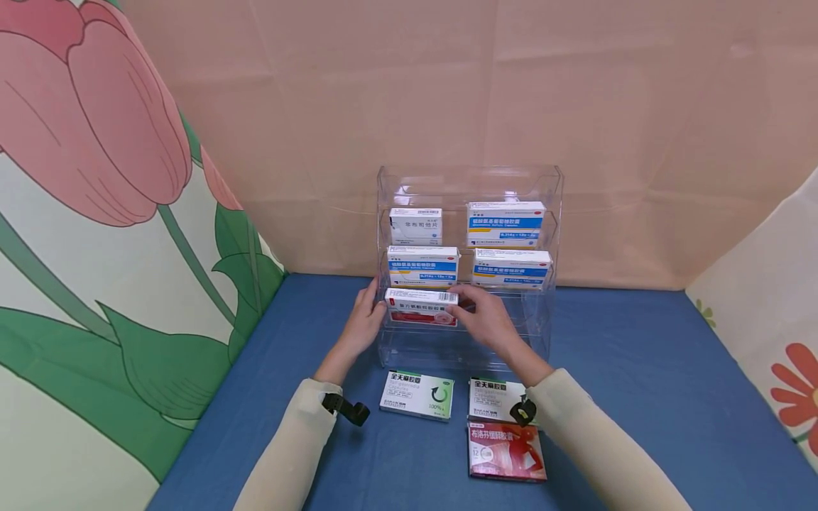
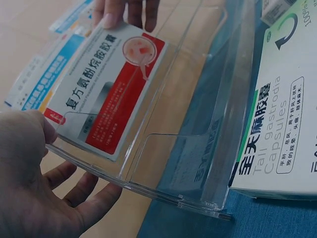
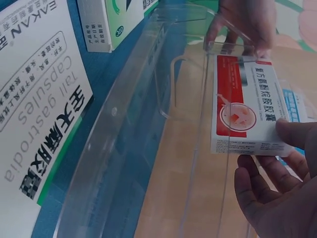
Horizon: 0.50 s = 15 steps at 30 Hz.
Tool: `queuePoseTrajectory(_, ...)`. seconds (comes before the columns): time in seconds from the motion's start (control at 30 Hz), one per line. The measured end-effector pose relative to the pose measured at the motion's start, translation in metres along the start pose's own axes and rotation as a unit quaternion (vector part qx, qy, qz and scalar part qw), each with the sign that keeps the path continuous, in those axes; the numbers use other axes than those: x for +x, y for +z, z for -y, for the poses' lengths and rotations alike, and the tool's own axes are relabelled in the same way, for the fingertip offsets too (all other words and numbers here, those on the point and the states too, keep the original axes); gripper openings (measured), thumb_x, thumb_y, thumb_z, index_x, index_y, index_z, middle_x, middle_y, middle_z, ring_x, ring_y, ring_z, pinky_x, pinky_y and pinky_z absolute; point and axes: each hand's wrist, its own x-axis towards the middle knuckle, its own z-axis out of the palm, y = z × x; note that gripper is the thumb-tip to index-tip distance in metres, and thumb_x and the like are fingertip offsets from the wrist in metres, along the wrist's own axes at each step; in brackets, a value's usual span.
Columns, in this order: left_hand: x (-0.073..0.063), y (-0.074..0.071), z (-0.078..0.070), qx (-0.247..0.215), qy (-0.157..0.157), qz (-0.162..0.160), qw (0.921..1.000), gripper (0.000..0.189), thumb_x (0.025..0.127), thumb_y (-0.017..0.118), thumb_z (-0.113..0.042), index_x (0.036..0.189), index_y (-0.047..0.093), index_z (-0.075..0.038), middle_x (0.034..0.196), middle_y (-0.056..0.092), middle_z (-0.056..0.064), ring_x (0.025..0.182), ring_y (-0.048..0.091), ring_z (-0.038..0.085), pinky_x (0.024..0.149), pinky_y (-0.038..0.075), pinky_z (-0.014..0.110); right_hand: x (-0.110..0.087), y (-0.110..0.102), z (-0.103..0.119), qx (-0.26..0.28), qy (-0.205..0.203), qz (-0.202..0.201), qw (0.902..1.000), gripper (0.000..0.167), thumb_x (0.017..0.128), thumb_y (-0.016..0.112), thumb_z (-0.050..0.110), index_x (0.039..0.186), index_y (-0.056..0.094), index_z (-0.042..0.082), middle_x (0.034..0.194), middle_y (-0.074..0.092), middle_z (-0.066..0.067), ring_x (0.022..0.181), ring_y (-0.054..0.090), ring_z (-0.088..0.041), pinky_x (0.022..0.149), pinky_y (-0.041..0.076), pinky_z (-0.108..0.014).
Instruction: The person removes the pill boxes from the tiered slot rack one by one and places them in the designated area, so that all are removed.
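A white-and-red medicine box (image 1: 422, 309) leans back in the left side of a lower tier of the clear display rack (image 1: 466, 349). My right hand (image 1: 488, 319) pinches the box's right end, thumb on the near edge and fingers beneath, as the right wrist view shows. At the rack's left side, my left hand (image 1: 363, 321) holds the side wall. Its thumb touches the box's left corner and its fingers lie outside the wall. In the left wrist view, the clear front lip crosses the lower part of the box (image 2: 106, 89).
Blue-and-white boxes (image 1: 511, 268) and a smaller white box (image 1: 415, 227) stand in the upper tiers. On the blue cloth before the rack lie two green-and-white boxes, one at left (image 1: 417, 395), and a red box (image 1: 507, 452). A pinkish backdrop (image 1: 639, 142) hangs behind.
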Motion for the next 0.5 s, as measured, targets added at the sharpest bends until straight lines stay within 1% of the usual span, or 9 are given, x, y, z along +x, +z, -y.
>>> queuePoseTrajectory(0.2,0.000,0.000,0.000,0.005,0.001,0.000,1.0000,0.067,0.100,0.045,-0.016,0.162,0.021,-0.007,0.150,0.035,0.026,0.130,0.043,0.041,0.109,0.035,0.059,0.000,-0.005,0.004,0.022,-0.010,-0.013,0.9996,0.036,0.094,0.072,0.021,0.130,0.067,0.016,0.111,0.071,-0.007,0.098,0.069,-0.026,0.086,0.056,-0.044)
queuePoseTrajectory(0.33,0.000,-0.001,0.000,0.006,0.000,0.003,1.0000,0.066,0.101,0.045,-0.015,0.162,0.020,-0.007,0.151,0.034,0.026,0.127,0.045,0.042,0.106,0.037,0.057,0.001,-0.010,0.007,0.026,-0.022,-0.019,0.9992,0.033,0.095,0.071,0.020,0.128,0.067,0.015,0.110,0.071,-0.008,0.099,0.069,-0.026,0.089,0.056,-0.045)
queuePoseTrajectory(0.43,0.000,-0.001,0.000,0.008,0.001,0.005,1.0000,0.066,0.101,0.045,-0.015,0.162,0.020,-0.006,0.151,0.033,0.026,0.125,0.045,0.042,0.105,0.039,0.057,0.001,-0.015,0.010,0.032,-0.026,-0.022,0.9989,0.032,0.095,0.071,0.020,0.127,0.067,0.016,0.112,0.071,-0.008,0.100,0.069,-0.026,0.091,0.056,-0.045)
queuePoseTrajectory(0.5,0.000,-0.001,0.000,0.008,0.002,0.007,0.9999,0.066,0.102,0.044,-0.015,0.162,0.020,-0.007,0.151,0.033,0.026,0.127,0.044,0.042,0.106,0.038,0.058,0.000,-0.018,0.012,0.038,-0.027,-0.025,0.9986,0.032,0.095,0.071,0.021,0.127,0.066,0.016,0.113,0.071,-0.009,0.100,0.068,-0.027,0.091,0.055,-0.046)
